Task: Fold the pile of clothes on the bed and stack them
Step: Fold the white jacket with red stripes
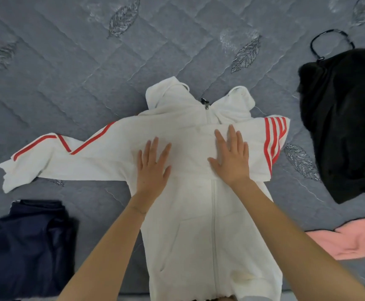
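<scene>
We have the white hoodie (199, 224) spread zip-side up in the middle of the bed (68, 61), its hood (168, 96) pointing away from us and its hem at our edge. Our left hand (153, 166) and right hand (231, 157) both lie flat on its chest, fingers straight and spread, gripping nothing, one on each side of the zip.

The sleeve on our right (272, 144) is turned in across the chest, its red stripes bent at the shoulder. The sleeve on our left (57, 159) lies stretched out from the hoodie onto the bed, not yet folded.

So we judge the step in hand to be pressing the first sleeve fold flat. The next move calls for our left hand to take the stretched sleeve near its cuff and bring it over the chest, while our right hand keeps the fold from slipping.

Left of the hoodie's hem sit navy clothes (25, 246), which look folded. Right of the hoodie lie a black garment (346, 127) and a pink garment (350, 242), loose.
</scene>
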`<state>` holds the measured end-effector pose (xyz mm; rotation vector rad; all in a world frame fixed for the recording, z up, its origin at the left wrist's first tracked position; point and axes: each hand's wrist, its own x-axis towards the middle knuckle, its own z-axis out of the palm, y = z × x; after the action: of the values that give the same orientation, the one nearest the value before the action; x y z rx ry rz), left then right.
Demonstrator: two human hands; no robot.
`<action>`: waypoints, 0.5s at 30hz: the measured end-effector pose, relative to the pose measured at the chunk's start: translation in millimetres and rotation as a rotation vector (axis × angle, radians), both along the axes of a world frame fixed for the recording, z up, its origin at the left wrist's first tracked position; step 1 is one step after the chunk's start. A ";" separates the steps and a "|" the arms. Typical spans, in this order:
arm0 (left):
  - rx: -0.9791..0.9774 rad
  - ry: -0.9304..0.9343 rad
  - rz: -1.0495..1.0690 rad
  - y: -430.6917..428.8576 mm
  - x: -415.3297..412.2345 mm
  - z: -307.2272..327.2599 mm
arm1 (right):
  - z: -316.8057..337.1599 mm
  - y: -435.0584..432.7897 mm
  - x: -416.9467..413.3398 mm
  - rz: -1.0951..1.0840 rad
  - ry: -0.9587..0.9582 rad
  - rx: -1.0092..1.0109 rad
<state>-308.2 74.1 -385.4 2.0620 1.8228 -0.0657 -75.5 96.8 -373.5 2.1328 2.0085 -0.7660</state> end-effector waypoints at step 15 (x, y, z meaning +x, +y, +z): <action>-0.111 0.162 0.066 7.1 -56.3 25.2 | 40.2 -1.0 -80.2 0.171 0.051 -0.098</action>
<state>-364.6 81.2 -360.2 1.9686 1.9337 -0.3172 -155.7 95.9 -333.3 1.8780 2.0981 -0.8791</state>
